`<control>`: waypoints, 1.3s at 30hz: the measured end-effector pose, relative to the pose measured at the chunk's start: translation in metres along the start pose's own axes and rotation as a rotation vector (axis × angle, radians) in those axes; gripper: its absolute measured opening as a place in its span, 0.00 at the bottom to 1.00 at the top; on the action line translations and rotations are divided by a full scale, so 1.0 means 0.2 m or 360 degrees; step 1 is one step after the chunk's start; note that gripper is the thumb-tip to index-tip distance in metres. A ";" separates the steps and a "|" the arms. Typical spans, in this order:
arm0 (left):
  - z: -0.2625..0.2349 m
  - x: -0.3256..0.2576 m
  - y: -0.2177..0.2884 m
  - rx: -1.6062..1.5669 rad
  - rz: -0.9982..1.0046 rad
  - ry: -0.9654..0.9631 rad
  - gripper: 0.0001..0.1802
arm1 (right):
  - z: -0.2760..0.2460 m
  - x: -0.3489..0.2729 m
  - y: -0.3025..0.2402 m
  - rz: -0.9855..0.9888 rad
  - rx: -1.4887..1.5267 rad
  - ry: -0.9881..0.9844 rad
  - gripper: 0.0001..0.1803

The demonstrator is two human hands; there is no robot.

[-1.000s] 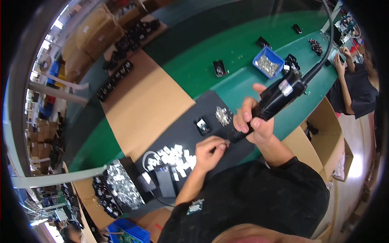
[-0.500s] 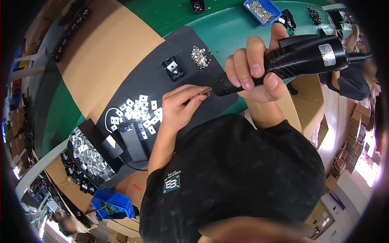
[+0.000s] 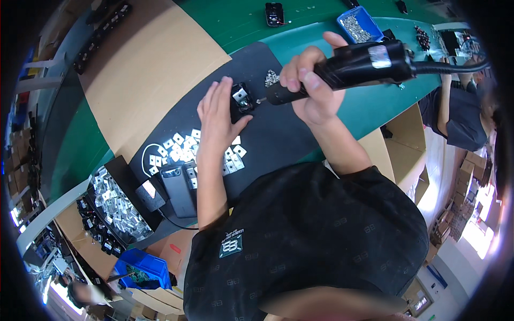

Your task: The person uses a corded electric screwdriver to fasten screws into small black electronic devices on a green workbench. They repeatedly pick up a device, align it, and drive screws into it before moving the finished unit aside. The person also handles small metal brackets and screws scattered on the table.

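Electric screwdriver (image 3: 358,67), black, is to the right of the small black housing (image 3: 242,99), the reference for all positions below. Long axis of tool: slanted, close to horizontal, rear end higher and farther right; cable (image 3: 450,67) leaves from that end. Nose points left and slightly down, toward the housing. Bit (image 3: 262,100) sits just beside the housing's right edge, apart from it; a small shiny piece at its end is too small to identify.

Right hand (image 3: 316,88): closed around the tool's grip, fingers wrapped.

Left hand (image 3: 217,109): at the housing's left, spread wide, fingers along its left side, thumb just below. Cannot tell whether it presses on the housing.

Housing: on black mat (image 3: 267,134), long axis running up and down with slight tilt; pale metal plate inside.

Surroundings: screw pile (image 3: 272,78) just up and right of housing; loose metal plates (image 3: 184,150) down and left; grey phone (image 3: 178,192) farther down and left; blue bin (image 3: 370,20) well up and right.
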State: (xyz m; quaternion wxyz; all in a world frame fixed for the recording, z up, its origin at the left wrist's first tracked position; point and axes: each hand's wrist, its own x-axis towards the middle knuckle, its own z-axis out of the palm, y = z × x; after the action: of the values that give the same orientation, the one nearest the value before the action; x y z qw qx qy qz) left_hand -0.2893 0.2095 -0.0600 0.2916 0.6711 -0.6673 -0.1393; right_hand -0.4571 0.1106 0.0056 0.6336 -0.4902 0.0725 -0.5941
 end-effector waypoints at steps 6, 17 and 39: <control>0.04 0.03 -0.01 -0.0121 -0.0024 0.0049 0.41 | 0.02 0.01 0.20 0.0045 -0.0154 0.0090 0.35; 0.04 0.04 -0.03 -0.0150 -0.0061 0.0027 0.41 | -0.02 -0.02 0.30 0.0077 -0.0303 -0.0080 0.35; -0.06 0.11 0.03 -0.0105 0.0006 -0.0095 0.38 | -0.08 0.05 0.20 0.0110 0.0085 -0.0031 0.38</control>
State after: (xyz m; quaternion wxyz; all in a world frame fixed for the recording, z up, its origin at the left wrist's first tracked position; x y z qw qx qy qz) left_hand -0.2859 0.1913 -0.0432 0.2938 0.6554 -0.6720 -0.1806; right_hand -0.4369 0.0863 -0.0255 0.6673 -0.4762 0.0674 -0.5687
